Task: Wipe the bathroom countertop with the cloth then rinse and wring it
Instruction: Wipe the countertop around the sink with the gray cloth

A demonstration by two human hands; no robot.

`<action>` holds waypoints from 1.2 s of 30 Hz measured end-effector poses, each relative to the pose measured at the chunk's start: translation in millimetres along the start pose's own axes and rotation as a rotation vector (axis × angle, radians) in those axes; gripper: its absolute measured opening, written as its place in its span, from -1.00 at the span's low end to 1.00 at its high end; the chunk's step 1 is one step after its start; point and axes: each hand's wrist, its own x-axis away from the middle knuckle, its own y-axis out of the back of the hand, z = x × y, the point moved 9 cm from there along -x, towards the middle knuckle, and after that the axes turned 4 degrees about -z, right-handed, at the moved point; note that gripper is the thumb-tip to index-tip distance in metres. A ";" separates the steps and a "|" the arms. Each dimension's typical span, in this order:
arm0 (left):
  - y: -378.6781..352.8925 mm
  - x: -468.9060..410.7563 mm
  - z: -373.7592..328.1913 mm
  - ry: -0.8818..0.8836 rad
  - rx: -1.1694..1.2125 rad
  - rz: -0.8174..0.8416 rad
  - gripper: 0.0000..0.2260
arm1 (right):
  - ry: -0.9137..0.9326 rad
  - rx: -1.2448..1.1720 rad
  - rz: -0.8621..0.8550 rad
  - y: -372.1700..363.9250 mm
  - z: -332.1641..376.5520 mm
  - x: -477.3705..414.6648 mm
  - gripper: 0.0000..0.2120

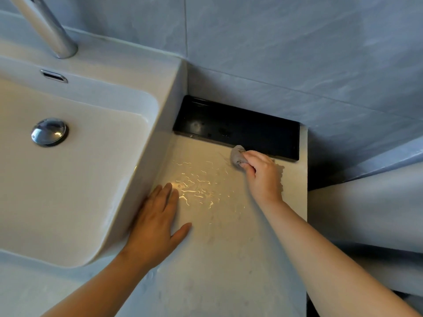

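**A:** Where is the cloth, and what has hold of it?

**B:** The right grip (263,175) has its fingers curled round the grey cloth (238,155). It is wadded small and pokes out just ahead of the knuckles. The wad presses on the bench (229,259), right against the front lip of the black tray (240,126).

**A:** And the other one?

**B:** The left grip (158,220) is released, with straight fingers holding nothing. It lies flat on the bench beside the wall of the sink (91,175), well back and to the left of the right grip.

**A:** So the wiping is under way. How should this stroke be done well?

**B:** As I read it, the main job is the film of water (196,186) shining between the two grips. A small wad only smears that. I'd loosen the cloth so more of it lies flat under the fingers. Then draw it from the tray lip back toward the wrist in overlapping passes.

**A:** Which way should the water go?

**B:** Leftward, toward the sink side. The bench ends just right of the right grip, and water pushed that way would likely run off the edge.

**A:** Anything tricky close in?

**B:** The seam where the tray meets the bench, just ahead of the cloth. A fold of cloth run along it should lift what collects there. The left grip would also need to lift, since the bench under it looks unwiped.

**A:** And the rinse?

**B:** Not yet. The tap (45,26) stands far off to the left, beyond the left grip.
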 end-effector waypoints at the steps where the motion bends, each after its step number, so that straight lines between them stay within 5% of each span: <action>1: -0.5 0.8 0.3 -0.003 0.005 -0.002 -0.22 | 0.016 -0.012 0.033 -4.9 4.6 -1.0 -0.74; 12: -1.4 3.1 2.5 0.003 0.048 -0.029 -0.21 | 0.042 -0.088 0.036 -3.5 19.1 60.8 -0.75; 18: -2.3 3.9 3.0 0.007 0.057 -0.011 -0.21 | -0.084 -0.226 0.210 5.3 18.5 89.8 -0.84; 23: -2.1 4.5 3.4 0.006 0.048 -0.012 -0.21 | -0.060 -0.237 -0.018 47.1 20.6 29.5 -0.88; 29: 2.2 4.7 1.7 0.004 0.056 -0.029 -0.22 | 0.037 0.008 0.080 -1.0 16.4 -17.8 -0.78; 36: 3.9 7.2 -0.6 0.021 0.057 -0.071 -0.24 | -0.022 -0.092 0.002 -21.1 22.3 -6.3 -0.73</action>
